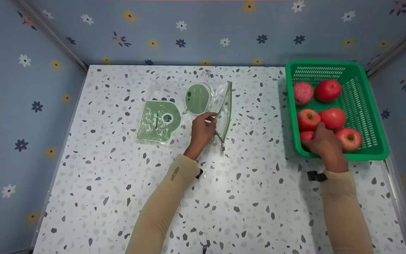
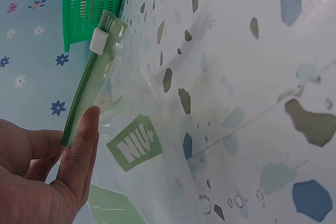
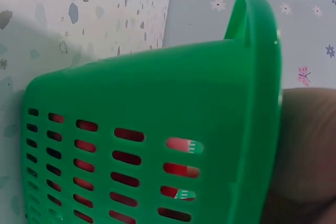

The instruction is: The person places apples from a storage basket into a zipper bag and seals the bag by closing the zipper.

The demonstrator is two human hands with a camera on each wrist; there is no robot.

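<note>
A clear zip bag point(image 1: 220, 95) with green printed shapes lies on the speckled table, its mouth partly spread at the right. My left hand point(image 1: 203, 130) pinches the green zip edge point(image 2: 84, 93) of this bag between thumb and fingers. A white slider point(image 2: 98, 41) sits on the zip in the left wrist view. Inside a green basket point(image 1: 367, 102) at the right, my right hand point(image 1: 326, 144) holds a red apple point(image 1: 306, 135) at the near left corner, thumb and forefinger on either side of it. The basket wall hides the fingers in the right wrist view.
Several other apples point(image 1: 328, 90) lie in the basket, close around the right hand. The basket's raised rim point(image 3: 260, 93) stands beside the right wrist. Flower-patterned walls point(image 1: 203, 31) border the table point(image 1: 245, 211) at the back and both sides.
</note>
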